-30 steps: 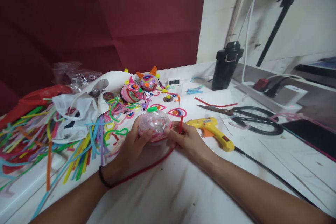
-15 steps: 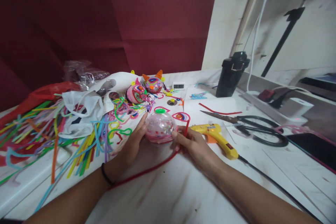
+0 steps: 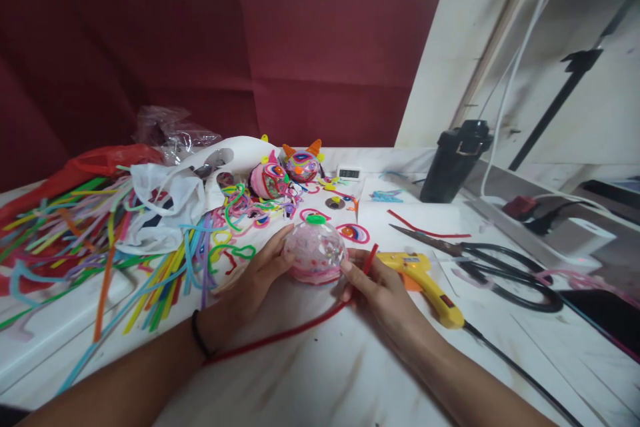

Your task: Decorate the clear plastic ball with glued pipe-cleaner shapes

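Observation:
Between my two hands rests a clear ball with pink filling, red bits and a green piece on top. My left hand wraps round its left side. My right hand presses its thumb against the right side and also has a red pipe cleaner between its fingers. The pipe cleaner's short end sticks up past the fingers, and its long part curves left to my left wrist. Just behind the ball lies an eye-shaped piece.
Pipe cleaners and a white bag are heaped at left. Two decorated balls stand behind. At right are a yellow glue gun, black-handled scissors, a black container and a power strip.
The view has shifted, so most things appear slightly farther right and lower. The ball is turned a little, with both hands still on it.

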`<state>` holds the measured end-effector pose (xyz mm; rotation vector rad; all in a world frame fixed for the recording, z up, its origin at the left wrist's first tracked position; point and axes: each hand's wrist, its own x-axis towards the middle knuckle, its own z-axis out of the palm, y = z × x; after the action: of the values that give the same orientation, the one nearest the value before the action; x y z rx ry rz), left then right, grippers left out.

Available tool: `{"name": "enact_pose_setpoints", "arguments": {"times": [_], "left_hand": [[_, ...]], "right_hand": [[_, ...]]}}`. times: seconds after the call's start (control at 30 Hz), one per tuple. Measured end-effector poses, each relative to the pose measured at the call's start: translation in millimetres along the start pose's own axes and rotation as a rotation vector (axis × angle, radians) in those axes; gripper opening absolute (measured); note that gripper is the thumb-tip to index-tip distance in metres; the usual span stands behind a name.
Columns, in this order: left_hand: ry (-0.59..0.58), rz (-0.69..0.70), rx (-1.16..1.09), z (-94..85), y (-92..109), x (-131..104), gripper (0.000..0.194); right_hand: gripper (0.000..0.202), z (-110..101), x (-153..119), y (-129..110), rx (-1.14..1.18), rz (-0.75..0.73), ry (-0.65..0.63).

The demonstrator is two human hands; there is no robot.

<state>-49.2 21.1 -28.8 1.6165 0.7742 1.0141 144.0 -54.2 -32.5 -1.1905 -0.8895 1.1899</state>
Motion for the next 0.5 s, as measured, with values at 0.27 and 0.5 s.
{"name": "enact_pose_setpoints", "arguments": {"times": [0.27,0.5], "left_hand": [[-0.034,-0.006,-0.018,0.4,5.2,0.4,0.066],[-0.007,0.031,-0.006,0.1,0.7,1.2,0.071]], "right_hand": [[0.072,-1.6,2.3,0.2,-0.052,-0.054,-0.015],[0.060,-3.6,0.5,1.9,-0.054,-0.051,0.048]]}}
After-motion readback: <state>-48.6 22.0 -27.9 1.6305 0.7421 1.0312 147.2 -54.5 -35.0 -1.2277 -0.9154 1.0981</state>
